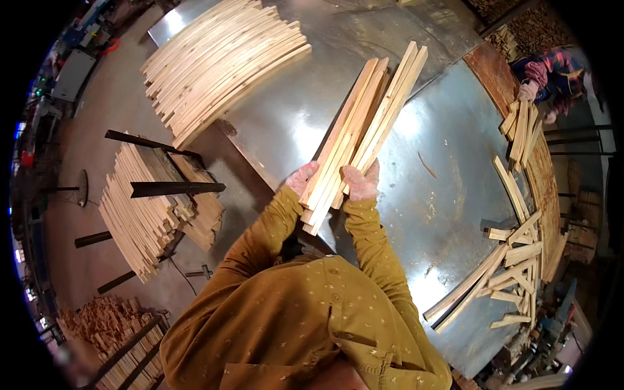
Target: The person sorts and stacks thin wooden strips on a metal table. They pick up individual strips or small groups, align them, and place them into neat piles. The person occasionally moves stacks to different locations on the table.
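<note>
A bundle of long, pale wooden strips (354, 133) slants away from me over the metal table. My left hand (302, 178) is closed around its left side near the close end. On its right side, my right hand (361, 180) grips the strips with the thumb lying over the top. Toward the far end the bundle parts into two groups with a dark gap between them. My palms and some fingertips are hidden under the wood.
Many strips lie side by side in a broad stack (221, 62) on the metal table (448, 175) at far left. Below stands a rack of strips (140, 208) with dark metal bars. Loose offcuts (520, 266) lie at right. A co-worker's hand (528, 90) touches short pieces.
</note>
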`<state>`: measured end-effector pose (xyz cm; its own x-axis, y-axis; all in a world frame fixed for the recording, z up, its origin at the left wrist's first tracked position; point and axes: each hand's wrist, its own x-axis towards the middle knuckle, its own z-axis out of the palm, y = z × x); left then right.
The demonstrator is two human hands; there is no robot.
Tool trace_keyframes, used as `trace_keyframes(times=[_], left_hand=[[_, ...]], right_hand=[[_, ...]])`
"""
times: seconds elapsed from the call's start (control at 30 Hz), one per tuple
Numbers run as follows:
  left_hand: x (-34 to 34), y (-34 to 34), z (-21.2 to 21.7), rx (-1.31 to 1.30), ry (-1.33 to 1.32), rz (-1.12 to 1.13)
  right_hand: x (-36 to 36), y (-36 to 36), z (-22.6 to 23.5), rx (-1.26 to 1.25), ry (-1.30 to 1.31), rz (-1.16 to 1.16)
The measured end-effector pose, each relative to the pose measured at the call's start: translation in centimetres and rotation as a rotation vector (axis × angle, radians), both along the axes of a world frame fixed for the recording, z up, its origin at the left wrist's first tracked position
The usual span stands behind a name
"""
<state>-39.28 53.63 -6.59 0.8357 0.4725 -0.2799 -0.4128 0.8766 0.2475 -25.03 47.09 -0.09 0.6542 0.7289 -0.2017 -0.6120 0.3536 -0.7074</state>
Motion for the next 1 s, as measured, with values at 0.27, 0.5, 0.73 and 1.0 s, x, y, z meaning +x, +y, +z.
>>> trace_keyframes(times=[0.27,0.5,0.73,1.0], left_hand=[[-7.3,11.7,10.0,1.122,1.340,-0.800],[-13.8,14.3,12.9,1.175,1.700,-0.620],[-24.7,10.0,14.7,1.254,1.791,-0.023],[-14.4,9.4,11.3,1.278,1.176,0.094]], right_hand=[[-8.7,10.2,-3.8,-0.440,-0.207,0.138],[-12.2,15.1,-4.2,-0.423,-0.230,0.161],[-15.3,23.1,-3.9,-0.582,-0.225,0.219],[-6.4,8.4,-0.1,-0.364,-0.107,0.159]])
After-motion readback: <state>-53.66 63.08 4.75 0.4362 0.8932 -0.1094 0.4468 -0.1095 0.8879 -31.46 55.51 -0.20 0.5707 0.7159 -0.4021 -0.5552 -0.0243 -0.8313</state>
